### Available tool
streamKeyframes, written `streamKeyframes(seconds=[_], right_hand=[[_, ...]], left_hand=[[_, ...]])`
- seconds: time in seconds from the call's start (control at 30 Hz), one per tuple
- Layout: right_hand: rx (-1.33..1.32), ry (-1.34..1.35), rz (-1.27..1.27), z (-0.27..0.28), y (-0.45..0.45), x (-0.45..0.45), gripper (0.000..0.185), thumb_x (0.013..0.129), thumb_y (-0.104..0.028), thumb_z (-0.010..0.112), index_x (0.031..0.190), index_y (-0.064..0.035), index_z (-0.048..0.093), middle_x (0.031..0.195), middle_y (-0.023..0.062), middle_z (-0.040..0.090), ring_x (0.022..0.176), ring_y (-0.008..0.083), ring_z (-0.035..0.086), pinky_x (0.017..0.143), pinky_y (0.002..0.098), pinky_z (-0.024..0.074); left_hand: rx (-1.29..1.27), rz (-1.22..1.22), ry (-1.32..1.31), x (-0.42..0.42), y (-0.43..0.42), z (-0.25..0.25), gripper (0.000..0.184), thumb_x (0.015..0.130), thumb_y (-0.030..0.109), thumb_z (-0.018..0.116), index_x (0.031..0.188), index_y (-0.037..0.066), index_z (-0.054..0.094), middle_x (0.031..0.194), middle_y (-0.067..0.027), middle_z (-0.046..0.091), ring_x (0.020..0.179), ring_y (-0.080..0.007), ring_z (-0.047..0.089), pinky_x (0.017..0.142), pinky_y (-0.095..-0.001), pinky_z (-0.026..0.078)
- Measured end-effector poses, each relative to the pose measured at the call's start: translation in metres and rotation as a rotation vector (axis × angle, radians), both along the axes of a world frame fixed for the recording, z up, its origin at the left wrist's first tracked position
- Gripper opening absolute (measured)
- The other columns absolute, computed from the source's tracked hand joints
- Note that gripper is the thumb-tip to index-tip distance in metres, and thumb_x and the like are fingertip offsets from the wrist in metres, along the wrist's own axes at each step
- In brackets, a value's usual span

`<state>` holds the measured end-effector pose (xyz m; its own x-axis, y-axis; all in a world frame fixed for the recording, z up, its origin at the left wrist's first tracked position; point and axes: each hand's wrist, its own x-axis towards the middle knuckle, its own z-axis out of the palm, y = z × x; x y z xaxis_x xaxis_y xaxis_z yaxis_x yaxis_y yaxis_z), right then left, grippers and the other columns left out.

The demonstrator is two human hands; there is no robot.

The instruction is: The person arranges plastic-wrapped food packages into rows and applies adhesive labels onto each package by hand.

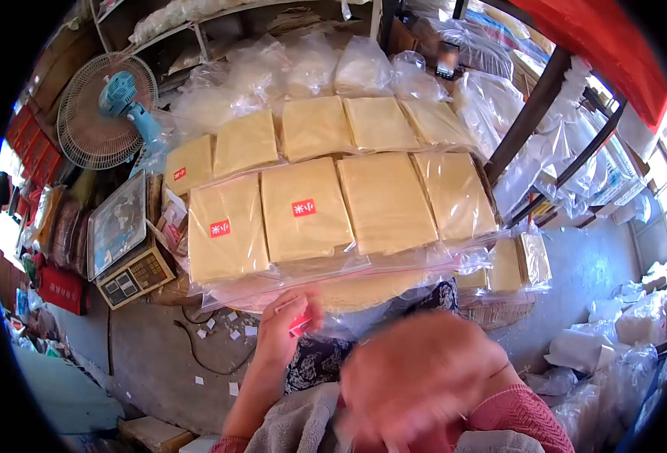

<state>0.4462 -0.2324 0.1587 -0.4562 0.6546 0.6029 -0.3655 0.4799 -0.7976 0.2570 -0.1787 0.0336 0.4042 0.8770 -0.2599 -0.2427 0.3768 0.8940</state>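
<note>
My left hand (pixel 277 332) is closed on a small red label (pixel 301 325), close to the front edge of the bagged packs. My right hand (pixel 424 370) is smeared by motion above my lap, so its fingers cannot be made out. Beyond both hands lie rows of clear plastic bags holding flat yellowish contents. Red labels with white characters sit on a front-row bag (pixel 228 253), on the bag beside it (pixel 303 238) and on the leftmost bag of the back row (pixel 190 180). The front-row bag at right (pixel 454 204) shows no label.
A blue-and-white fan (pixel 107 109) stands at back left, above a scale-like box with a metal top (pixel 118 223). Full plastic bags (pixel 364 68) crowd the back. A dark post (pixel 530 113) rises at right. Small white paper scraps (pixel 234 388) litter the floor.
</note>
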Motion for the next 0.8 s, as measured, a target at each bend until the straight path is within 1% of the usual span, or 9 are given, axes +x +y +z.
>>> streamKeyframes(seconds=[0.03, 0.1, 0.2, 0.3, 0.37, 0.4, 0.57, 0.63, 0.8], right_hand=[[0.037, 0.212, 0.283, -0.001, -0.008, -0.001, 0.033, 0.088, -0.021, 0.049, 0.100, 0.0081, 0.058, 0.092, 0.0204, 0.059, 0.080, 0.0284, 0.059, 0.070, 0.0352, 0.0474], [0.104, 0.370, 0.387, 0.008, -0.016, 0.002, 0.037, 0.090, -0.022, 0.044, 0.100, 0.0110, 0.056, 0.096, 0.0232, 0.057, 0.085, 0.0301, 0.060, 0.074, 0.0374, 0.0474], [0.052, 0.090, -0.048, -0.010, -0.025, 0.024, 0.011, 0.082, -0.008, 0.058, 0.087, 0.0018, 0.058, 0.078, 0.0105, 0.060, 0.068, 0.0194, 0.061, 0.057, 0.0306, 0.0479], [-0.322, -0.264, -0.626, -0.032, -0.014, 0.026, 0.008, 0.083, -0.006, 0.058, 0.085, 0.0019, 0.058, 0.076, 0.0096, 0.060, 0.069, 0.0154, 0.061, 0.060, 0.0250, 0.0464], [-0.180, -0.356, -0.884, -0.077, 0.000, 0.021, 0.011, 0.081, -0.009, 0.063, 0.085, 0.0004, 0.059, 0.075, 0.0071, 0.059, 0.066, 0.0118, 0.058, 0.060, 0.0223, 0.0447], [-0.223, -0.388, -0.864, -0.087, 0.002, 0.021, 0.011, 0.080, -0.009, 0.064, 0.085, -0.0002, 0.059, 0.074, 0.0063, 0.059, 0.065, 0.0109, 0.056, 0.060, 0.0222, 0.0445], [-0.471, -0.427, -0.773, -0.117, 0.001, 0.021, 0.014, 0.075, -0.008, 0.070, 0.082, -0.0005, 0.060, 0.072, 0.0024, 0.058, 0.064, 0.0069, 0.053, 0.059, 0.0215, 0.0439], [-0.587, -0.258, -0.716, -0.119, 0.001, 0.019, 0.012, 0.075, -0.007, 0.069, 0.079, 0.0009, 0.061, 0.071, 0.0000, 0.058, 0.064, 0.0055, 0.051, 0.058, 0.0204, 0.0428], [-0.685, -0.155, -0.670, -0.128, 0.000, 0.023, 0.011, 0.080, -0.009, 0.066, 0.079, 0.0017, 0.063, 0.073, 0.0004, 0.059, 0.065, 0.0055, 0.052, 0.058, 0.0194, 0.0424]], left_hand=[[-0.022, -0.015, -0.115, 0.007, 0.004, -0.005, 0.029, 0.091, 0.018, 0.046, 0.108, -0.004, 0.053, 0.082, -0.0107, 0.061, 0.068, -0.0171, 0.057, 0.062, -0.0272, 0.044], [-0.037, -0.031, -0.259, 0.021, 0.006, -0.008, 0.031, 0.090, 0.017, 0.045, 0.112, -0.005, 0.050, 0.088, -0.0138, 0.061, 0.075, -0.0203, 0.058, 0.067, -0.0294, 0.046], [-0.042, -0.002, -0.344, 0.038, 0.002, -0.006, 0.035, 0.090, 0.016, 0.046, 0.117, -0.006, 0.047, 0.102, -0.0185, 0.059, 0.089, -0.0249, 0.059, 0.077, -0.0333, 0.048], [-0.077, 0.050, -0.429, 0.053, -0.007, -0.003, 0.037, 0.090, 0.015, 0.046, 0.121, -0.006, 0.044, 0.113, -0.0206, 0.054, 0.101, -0.0274, 0.056, 0.086, -0.0367, 0.046], [-0.073, 0.044, -0.485, 0.060, -0.011, -0.002, 0.039, 0.090, 0.015, 0.046, 0.123, -0.005, 0.041, 0.120, -0.0215, 0.050, 0.110, -0.0290, 0.051, 0.093, -0.0386, 0.042], [-0.082, 0.027, -0.483, 0.063, -0.014, -0.001, 0.041, 0.091, 0.015, 0.046, 0.125, -0.005, 0.039, 0.125, -0.0207, 0.046, 0.116, -0.0288, 0.046, 0.098, -0.0392, 0.038], [-0.082, -0.083, -0.522, 0.074, -0.021, -0.002, 0.044, 0.092, 0.022, 0.044, 0.127, -0.004, 0.037, 0.130, -0.0185, 0.043, 0.118, -0.0263, 0.044, 0.099, -0.0372, 0.036], [-0.102, -0.103, -0.584, 0.075, -0.022, -0.011, 0.044, 0.093, 0.024, 0.042, 0.127, -0.004, 0.037, 0.130, -0.0183, 0.042, 0.118, -0.0254, 0.044, 0.099, -0.0361, 0.035], [-0.077, -0.106, -0.566, 0.077, -0.024, -0.014, 0.044, 0.095, 0.028, 0.038, 0.126, -0.003, 0.038, 0.128, -0.0174, 0.045, 0.113, -0.0220, 0.047, 0.093, -0.0333, 0.039]])
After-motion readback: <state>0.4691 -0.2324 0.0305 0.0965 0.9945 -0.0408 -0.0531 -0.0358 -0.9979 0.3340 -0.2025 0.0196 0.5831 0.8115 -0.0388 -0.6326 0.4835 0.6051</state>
